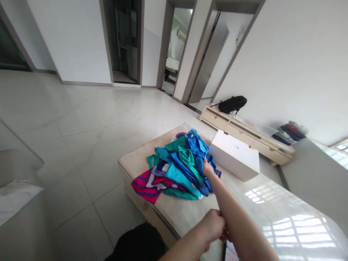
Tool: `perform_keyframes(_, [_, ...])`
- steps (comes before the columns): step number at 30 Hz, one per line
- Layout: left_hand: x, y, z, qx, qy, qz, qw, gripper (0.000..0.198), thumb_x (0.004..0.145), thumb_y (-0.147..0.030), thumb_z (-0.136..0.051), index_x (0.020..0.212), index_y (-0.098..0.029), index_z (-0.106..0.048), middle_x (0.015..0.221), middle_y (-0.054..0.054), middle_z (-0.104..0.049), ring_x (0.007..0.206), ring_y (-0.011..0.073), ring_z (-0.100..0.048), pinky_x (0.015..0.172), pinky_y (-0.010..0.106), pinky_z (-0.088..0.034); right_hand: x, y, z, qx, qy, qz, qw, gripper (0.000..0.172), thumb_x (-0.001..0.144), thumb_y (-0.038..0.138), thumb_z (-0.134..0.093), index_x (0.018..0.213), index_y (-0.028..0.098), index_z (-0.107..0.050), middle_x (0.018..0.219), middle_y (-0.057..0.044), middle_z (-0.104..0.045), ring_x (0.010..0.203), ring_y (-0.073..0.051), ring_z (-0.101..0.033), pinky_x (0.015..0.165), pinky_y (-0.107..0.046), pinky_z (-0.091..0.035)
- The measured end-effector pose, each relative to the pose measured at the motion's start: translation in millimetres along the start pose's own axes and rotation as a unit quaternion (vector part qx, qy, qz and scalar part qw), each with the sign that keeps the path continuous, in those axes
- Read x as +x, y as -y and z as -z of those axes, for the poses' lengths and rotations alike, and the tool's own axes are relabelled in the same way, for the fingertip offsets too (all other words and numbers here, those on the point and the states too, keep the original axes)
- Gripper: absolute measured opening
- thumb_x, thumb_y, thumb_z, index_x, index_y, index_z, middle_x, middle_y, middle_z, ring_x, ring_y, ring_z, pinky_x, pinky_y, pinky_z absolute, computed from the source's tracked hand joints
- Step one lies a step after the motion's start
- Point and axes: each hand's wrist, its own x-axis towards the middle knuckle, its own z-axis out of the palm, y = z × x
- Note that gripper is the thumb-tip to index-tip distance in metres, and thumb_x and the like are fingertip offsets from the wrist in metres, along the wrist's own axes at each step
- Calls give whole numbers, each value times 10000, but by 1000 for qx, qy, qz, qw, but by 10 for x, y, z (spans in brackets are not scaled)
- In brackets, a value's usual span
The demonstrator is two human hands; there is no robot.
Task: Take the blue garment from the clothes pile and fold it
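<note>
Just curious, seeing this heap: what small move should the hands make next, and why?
Probably the right hand should lift one blue garment clear of the clothes pile: it rests in that cloth, and the pieces lie tangled.

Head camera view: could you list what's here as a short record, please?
surface: pale stone table
pile: heap of clothes, blue, teal, one pink striped
right hand: on the heap's blue cloth, fingers hidden
left hand: fisted, against right forearm
nearby: white box, black backpack on low cabinet
</note>
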Motion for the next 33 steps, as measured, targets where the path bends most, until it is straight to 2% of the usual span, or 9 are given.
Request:
perform_keyframes(7, [43, -20, 55, 54, 59, -40, 996, 107, 656, -147, -592, 702, -135, -688, 690, 42, -699, 542, 151, -597, 570, 277, -355, -175, 1, 216, -40, -51, -71, 995, 274, 992, 349, -655, 1188, 158, -662, 1209, -89, -681, 1053, -231, -677, 933, -460, -567])
perform_keyframes(10, [91, -68, 141, 50, 25, -71, 996, 192, 746, -202, -580, 873, -140, -708, 796, 63, -752, 570, 150, -618, 595, 280, -364, -431, -73, 528, -1, -120, -53, 991, 219, 974, 336, -651, 1122, 186, -711, 1042, -66, -742, 979, -233, -699, 923, -432, -546])
perform_keyframes(13, [133, -115, 212, 38, -28, -101, 994, 193, 794, -235, -563, 914, -143, -684, 862, 79, -761, 619, 150, -636, 624, 277, -394, -843, -296, 1033, 69, -216, -31, 974, 240, 904, 410, -664, 993, 208, -760, 844, -53, -761, 824, -249, -704, 814, -374, -543])
perform_keyframes(16, [159, -128, 234, 27, -58, -116, 991, 189, 815, -260, -563, 907, -144, -680, 916, 93, -759, 673, 157, -659, 650, 275, -432, -1503, -757, 1632, 156, -335, -35, 929, 368, 795, 530, -714, 940, 193, -735, 830, -56, -746, 746, -231, -678, 708, -341, -549])
perform_keyframes(20, [207, -108, 185, 25, -79, -125, 989, 201, 823, -272, -573, 930, -151, -693, 961, 96, -766, 707, 155, -678, 658, 263, -460, -2666, -1583, 2145, 264, -526, -116, 800, 418, 855, 567, -566, 1072, 220, -655, 947, -62, -710, 839, -240, -689, 721, -380, -582])
perform_keyframes(22, [242, -90, 140, 30, -76, -128, 988, 207, 825, -287, -580, 936, -156, -697, 965, 90, -769, 718, 154, -687, 665, 258, -475, -3185, -1949, 2121, 320, -552, -171, 750, 346, 911, 512, -456, 995, 248, -663, 939, -73, -705, 848, -266, -704, 682, -415, -596])
perform_keyframes(25, [290, -35, 58, 48, -70, -127, 988, 230, 827, -316, -586, 949, -158, -700, 953, 88, -772, 727, 159, -698, 677, 263, -495, -3672, -2346, 1770, 398, -521, -251, 712, 241, 923, 416, -519, 795, 263, -656, 819, -60, -696, 760, -271, -713, 605, -402, -600])
perform_keyframes(29, [324, 104, -57, 104, -83, -124, 983, 223, 782, -306, -633, 917, -149, -716, 902, 86, -772, 703, 165, -681, 655, 267, -477, -3814, -2668, 1283, 441, -496, -340, 666, 209, 971, 360, -643, 921, 157, -655, 806, -6, -670, 670, -150, -665, 625, -309, -591])
perform_keyframes(33, [358, 243, -146, 163, -96, -119, 975, 176, 734, -281, -657, 819, -138, -714, 832, 87, -765, 652, 174, -653, 612, 275, -443, -3794, -2900, 1240, 429, -514, -371, 644, 300, 852, 298, -729, 1101, 146, -659, 837, 10, -672, 677, -147, -654, 627, -279, -575])
